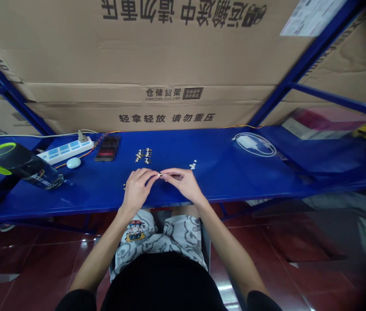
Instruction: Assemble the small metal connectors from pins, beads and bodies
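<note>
Over the front part of the blue table, my left hand and my right hand meet fingertip to fingertip. Thumb and forefinger of each are pinched on a small white and brass-coloured piece, mostly covered by the fingers. Beyond my left hand, several like pieces lie in two short rows. Small white bits are scattered just past my right hand. A few tiny brass-coloured bits show at the left edge of my left hand.
At the left stand a dark bottle with a green rim, a white power strip and a pale oval object. A white cable coil with a charger lies at the right. A cardboard wall closes off the back.
</note>
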`<state>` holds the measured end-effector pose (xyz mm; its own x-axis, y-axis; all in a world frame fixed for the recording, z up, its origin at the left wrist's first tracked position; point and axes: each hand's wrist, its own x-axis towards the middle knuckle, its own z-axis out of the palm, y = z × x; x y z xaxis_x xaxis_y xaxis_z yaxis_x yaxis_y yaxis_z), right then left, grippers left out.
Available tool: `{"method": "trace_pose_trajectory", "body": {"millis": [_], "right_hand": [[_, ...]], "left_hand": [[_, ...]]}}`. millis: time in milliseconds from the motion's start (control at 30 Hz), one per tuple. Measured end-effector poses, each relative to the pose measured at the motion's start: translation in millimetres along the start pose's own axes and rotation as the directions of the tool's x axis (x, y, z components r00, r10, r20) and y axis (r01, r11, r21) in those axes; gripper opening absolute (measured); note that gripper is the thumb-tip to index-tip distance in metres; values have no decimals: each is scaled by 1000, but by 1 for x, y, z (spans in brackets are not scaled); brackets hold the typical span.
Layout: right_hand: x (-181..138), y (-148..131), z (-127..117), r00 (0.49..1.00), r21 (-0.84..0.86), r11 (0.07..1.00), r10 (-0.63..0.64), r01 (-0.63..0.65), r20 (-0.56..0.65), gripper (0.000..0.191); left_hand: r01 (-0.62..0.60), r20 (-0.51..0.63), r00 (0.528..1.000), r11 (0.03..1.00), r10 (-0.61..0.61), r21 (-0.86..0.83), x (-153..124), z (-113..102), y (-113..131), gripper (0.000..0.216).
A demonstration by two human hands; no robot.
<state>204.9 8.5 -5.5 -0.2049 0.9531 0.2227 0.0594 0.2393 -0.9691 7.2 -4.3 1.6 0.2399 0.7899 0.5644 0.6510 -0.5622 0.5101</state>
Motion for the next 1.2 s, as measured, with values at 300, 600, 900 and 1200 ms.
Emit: {"method": "trace_pose_trajectory", "body": {"millis": [300, 600, 900, 1200], "right_hand": [[-1, 0, 0, 995, -65, 998, 0, -7, -101, 26], [1, 0, 1, 993, -88, 996, -34, 24, -115, 25], [-2, -3, 1, 994, -39, 999, -14, 10, -111, 27], [-3, -4, 1, 996, -52, 997, -58, 55, -61, 22]], "left_hand": [[108, 36, 994, 971, -102, -216, 3, -3, 1, 12], [82, 52, 996, 966, -71, -245, 2, -3, 2, 13], [122, 46, 992, 944, -114, -307, 2, -5, 3, 17], [177, 31, 983, 917, -178, -356, 3, -7, 5, 17]]}}
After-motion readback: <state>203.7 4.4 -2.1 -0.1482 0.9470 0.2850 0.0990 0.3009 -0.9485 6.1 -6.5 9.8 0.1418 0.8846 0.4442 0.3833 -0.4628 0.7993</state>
